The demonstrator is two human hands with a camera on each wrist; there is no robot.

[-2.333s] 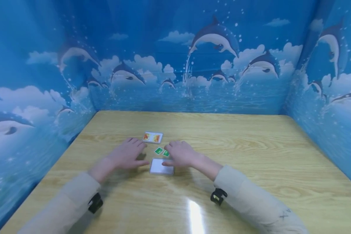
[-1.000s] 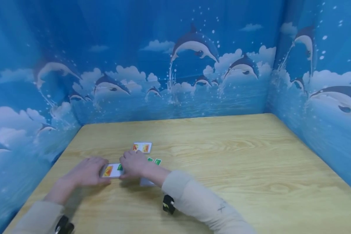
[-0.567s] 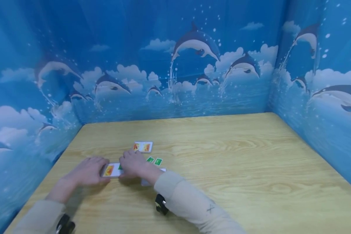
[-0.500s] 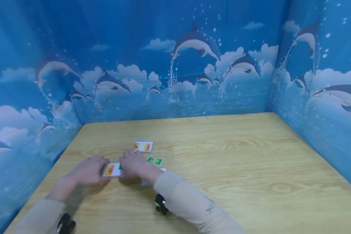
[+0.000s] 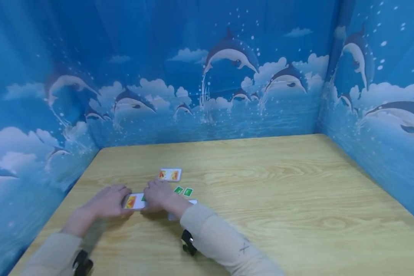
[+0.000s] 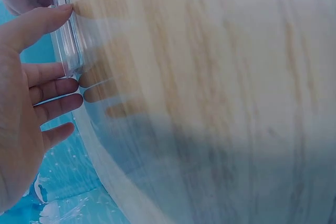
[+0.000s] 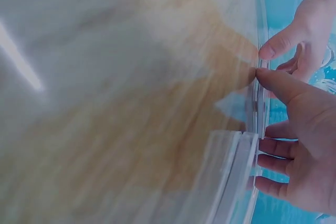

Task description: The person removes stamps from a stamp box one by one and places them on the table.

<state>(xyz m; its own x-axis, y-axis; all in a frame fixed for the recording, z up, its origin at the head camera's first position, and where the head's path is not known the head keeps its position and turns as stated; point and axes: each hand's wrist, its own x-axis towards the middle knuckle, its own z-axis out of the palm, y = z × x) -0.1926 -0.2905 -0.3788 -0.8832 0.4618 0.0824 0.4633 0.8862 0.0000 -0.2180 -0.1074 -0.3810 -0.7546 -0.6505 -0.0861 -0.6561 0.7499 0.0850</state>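
Observation:
At the left of the table in the head view, both hands hold a flat clear case (image 5: 138, 201) with a white face, an orange picture and a green piece partly hidden by fingers. My left hand (image 5: 108, 201) grips its left end, the thumb on the near edge (image 6: 71, 40) in the left wrist view. My right hand (image 5: 158, 194) grips the right end, with its thumb (image 7: 275, 82) on the near edge in the right wrist view. Two green-pictured pieces (image 5: 188, 192) lie right of this hand. Under the right wrist sits another clear case (image 7: 231, 177), mostly covered in the head view.
A white card or case with two orange pictures (image 5: 170, 174) lies behind the right hand. The wood-grain table (image 5: 262, 191) extends far to the right. Blue dolphin-print curtains (image 5: 210, 96) enclose its back and sides.
Earlier the right hand was over the white case and the left hand beside it. Both then moved left and took hold of the picture case. Over the last second they have stayed nearly still.

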